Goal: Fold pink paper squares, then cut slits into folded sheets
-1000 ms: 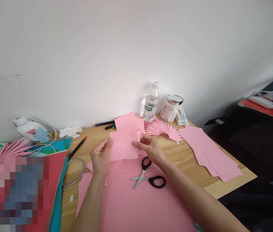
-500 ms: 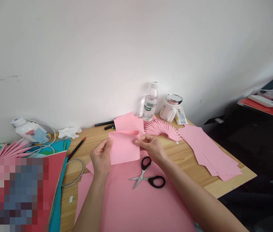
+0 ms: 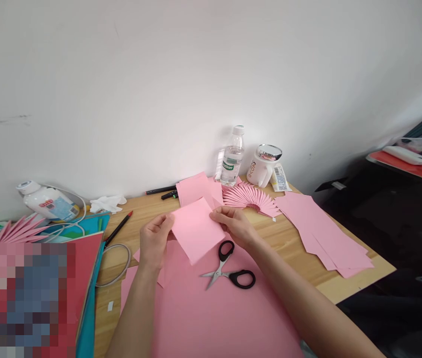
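Both hands hold a small pink paper piece [image 3: 197, 229] above the wooden table [image 3: 293, 243], turned so one corner points down. My left hand [image 3: 154, 242] pinches its left corner. My right hand [image 3: 234, 224] pinches its right edge near the top. Under the hands lies a large pink sheet [image 3: 214, 318]. Black-handled scissors [image 3: 229, 271] rest on that sheet just below my right hand.
A pleated pink paper fan [image 3: 250, 197], a water bottle [image 3: 231, 158] and a white mug [image 3: 264, 166] stand by the wall. Pink sheets [image 3: 323, 233] lie stacked at the right edge. At the left are a red pencil [image 3: 118, 228], a white cable [image 3: 116, 261], coloured card [image 3: 87, 268], a white bottle [image 3: 45, 201].
The pink piece was held square and slightly curled; both hands have rotated it so a corner now points down, and it lies flatter.
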`<move>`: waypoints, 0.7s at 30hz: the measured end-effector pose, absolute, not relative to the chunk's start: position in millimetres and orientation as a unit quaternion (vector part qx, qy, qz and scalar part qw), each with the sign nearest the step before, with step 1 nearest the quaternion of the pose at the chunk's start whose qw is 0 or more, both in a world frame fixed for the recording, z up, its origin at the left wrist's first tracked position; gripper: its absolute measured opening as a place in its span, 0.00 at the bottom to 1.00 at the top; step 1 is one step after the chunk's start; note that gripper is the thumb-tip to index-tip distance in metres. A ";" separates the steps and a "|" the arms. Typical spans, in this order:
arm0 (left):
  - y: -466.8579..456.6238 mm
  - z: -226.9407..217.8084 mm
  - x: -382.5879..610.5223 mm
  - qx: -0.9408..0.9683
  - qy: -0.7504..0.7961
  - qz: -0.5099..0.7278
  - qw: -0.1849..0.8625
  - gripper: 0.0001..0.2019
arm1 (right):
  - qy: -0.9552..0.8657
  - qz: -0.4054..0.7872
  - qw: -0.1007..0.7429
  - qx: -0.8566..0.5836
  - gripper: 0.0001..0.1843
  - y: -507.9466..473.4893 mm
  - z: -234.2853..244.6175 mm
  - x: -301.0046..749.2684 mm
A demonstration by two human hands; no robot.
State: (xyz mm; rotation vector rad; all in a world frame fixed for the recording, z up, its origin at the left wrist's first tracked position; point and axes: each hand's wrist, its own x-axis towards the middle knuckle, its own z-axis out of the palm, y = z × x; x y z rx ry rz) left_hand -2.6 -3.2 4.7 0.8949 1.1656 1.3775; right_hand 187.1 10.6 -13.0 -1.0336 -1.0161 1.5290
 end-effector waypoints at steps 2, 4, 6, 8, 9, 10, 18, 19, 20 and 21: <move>-3.4 8.2 -8.9 0.385 0.481 0.539 0.575 0.23 | -0.462 0.639 0.438 -0.432 0.16 9.5 -10.5 189.9; -4.1 10.4 -13.5 0.402 0.478 0.485 0.612 0.27 | -0.505 0.648 0.369 -0.434 0.15 7.9 -8.8 191.8; -5.6 11.7 -14.7 0.440 0.485 0.416 0.631 0.28 | -0.544 0.657 0.305 -0.423 0.13 6.4 -8.6 192.6; -8.1 12.5 -12.2 0.496 0.494 0.350 0.623 0.25 | -0.575 0.664 0.264 -0.399 0.11 5.2 -9.5 192.1; -9.5 12.6 -10.2 0.525 0.494 0.325 0.612 0.22 | -0.587 0.664 0.251 -0.388 0.10 4.7 -10.0 191.6; -10.9 12.3 -8.1 0.555 0.490 0.306 0.599 0.19 | -0.599 0.663 0.243 -0.379 0.10 4.3 -10.6 190.9; -13.8 7.5 -6.0 0.628 0.470 0.233 0.575 0.12 | -0.630 0.637 0.230 -0.379 0.08 3.9 -12.6 187.8; -14.0 8.4 -5.5 0.630 0.471 0.227 0.575 0.12 | -0.632 0.637 0.227 -0.379 0.08 4.2 -13.0 187.8; -14.2 9.6 -4.4 0.631 0.477 0.219 0.571 0.12 | -0.633 0.637 0.223 -0.379 0.09 4.6 -13.5 187.8; -14.5 10.9 -2.6 0.633 0.485 0.212 0.565 0.11 | -0.634 0.638 0.218 -0.379 0.09 4.9 -14.0 187.8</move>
